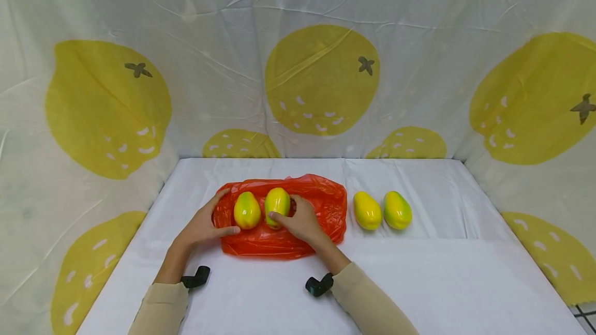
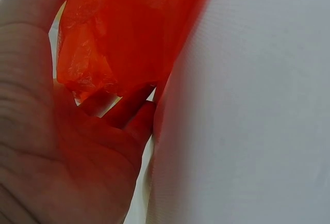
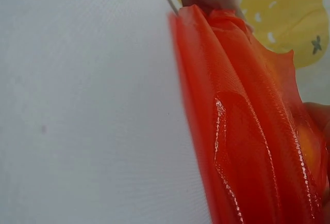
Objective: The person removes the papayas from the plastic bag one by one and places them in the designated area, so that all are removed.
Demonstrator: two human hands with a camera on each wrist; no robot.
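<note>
An open red plastic bag point(image 1: 328, 208) lies on its side on the white surface. My left hand point(image 1: 202, 225) holds the bag's left end, thumb at the near edge and fingers round the far edge. In the left wrist view, the fingers show behind the red film point(image 2: 134, 33). My right hand point(image 1: 301, 221) grips a glossy yellow-green mango point(image 1: 277, 201) over the middle of the bag, thumb in front and fingers on its right side. A second mango point(image 1: 247, 211) rests in the bag just left of it. Folded red film point(image 3: 242, 121) hides most of the right hand's grip in the right wrist view.
Two more mangoes, one mostly yellow point(image 1: 367, 211) and one greener point(image 1: 398, 211), stand side by side right of the bag. The white cloth-covered table point(image 1: 442, 283) is bounded by a fabric backdrop point(image 1: 223, 87) printed with lemons.
</note>
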